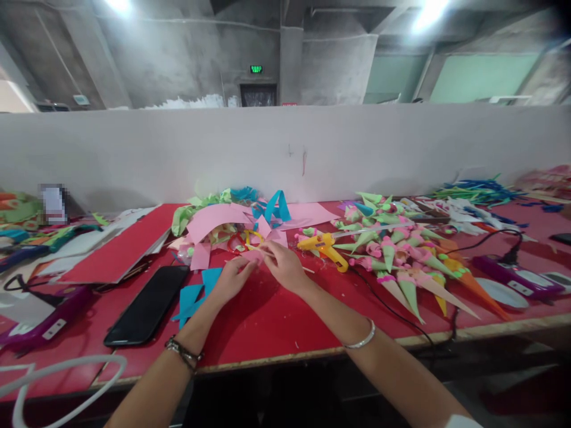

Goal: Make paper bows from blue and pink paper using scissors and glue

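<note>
My left hand (232, 278) and my right hand (284, 267) meet over the red tabletop. A small piece of pink paper (253, 255) is pinched between them, with the fingers of both hands closed on its edges. A thin pale stick shows by my right fingertips; whether the fingers grip it I cannot tell. Just beyond my hands lie red and yellow scissor handles (254, 238) and larger pink paper sheets (218, 221). Blue paper pieces (191, 300) rest beside my left wrist. To the right of my right hand lies a yellow hot glue gun (325, 245) with a clear glue stick in its back.
A black phone (147, 306) and a red board (120, 246) are on the left. Many paper cone flowers (401, 255) are piled at right. Purple power strips (513, 276) with cables lie at both sides. A white partition (223, 148) stands behind the table.
</note>
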A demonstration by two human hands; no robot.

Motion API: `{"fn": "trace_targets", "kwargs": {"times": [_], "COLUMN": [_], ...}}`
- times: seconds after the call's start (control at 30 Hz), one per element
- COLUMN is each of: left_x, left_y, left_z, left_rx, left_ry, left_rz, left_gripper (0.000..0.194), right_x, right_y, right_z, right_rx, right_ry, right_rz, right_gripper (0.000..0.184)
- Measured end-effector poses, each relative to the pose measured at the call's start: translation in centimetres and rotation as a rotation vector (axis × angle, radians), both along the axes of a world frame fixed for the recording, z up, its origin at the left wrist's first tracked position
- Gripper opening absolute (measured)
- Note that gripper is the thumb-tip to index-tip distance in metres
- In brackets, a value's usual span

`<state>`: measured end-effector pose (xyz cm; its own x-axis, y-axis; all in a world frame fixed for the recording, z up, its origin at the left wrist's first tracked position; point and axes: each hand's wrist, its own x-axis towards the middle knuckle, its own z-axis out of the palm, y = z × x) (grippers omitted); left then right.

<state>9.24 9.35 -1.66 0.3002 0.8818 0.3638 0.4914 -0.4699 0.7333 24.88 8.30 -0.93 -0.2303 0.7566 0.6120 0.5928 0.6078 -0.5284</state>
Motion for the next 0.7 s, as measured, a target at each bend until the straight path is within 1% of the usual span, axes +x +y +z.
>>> {"fn": "trace_targets", "kwargs": {"times": [0.1,0.13,0.2,0.27,0.3,0.37,0.53,0.6,0.7], "left_x": [-0.19,-0.22,-0.22,-0.09,0.0,0.19,0.41,0.37,0.29], "left_y": [0.21,0.23,0.18,0.01,-0.09,-0.29,-0.57,-0.64,-0.76], "left_z": [0.03,0.03,0.08,0.21,0.28,0.41,0.52,0.6,0.75], "left_rx": [-0.031,-0.035,-0.036,-0.035,-0.032,-0.024,0.001,0.011,0.035], "left_ry": [-0.053,-0.068,-0.083,-0.077,-0.069,-0.047,0.002,0.009,0.033], "left_rz": [0.015,0.02,0.017,-0.011,-0.029,-0.063,-0.13,-0.139,-0.132], "left_gripper": [0.043,0.044,0.044,0.042,0.041,0.039,0.035,0.034,0.032], "right_x": [-0.02,-0.05,-0.1,-0.13,-0.14,-0.15,-0.08,-0.03,0.07], "right_y": [-0.05,-0.07,-0.11,-0.12,-0.11,-0.04,0.39,0.58,0.8], "right_z": [0.11,0.15,0.21,0.22,0.2,0.06,-0.54,-0.67,-0.66], "right_rx": [-0.055,-0.07,-0.085,-0.093,-0.098,-0.111,-0.134,-0.135,-0.131], "right_ry": [0.017,0.0,-0.074,-0.178,-0.216,-0.227,-0.142,-0.125,-0.096], "right_rz": [-0.073,-0.099,-0.135,-0.146,-0.144,-0.115,-0.042,-0.002,0.087], "right_gripper": [0.042,0.045,0.039,0.031,0.029,0.03,0.027,0.027,0.033]}}
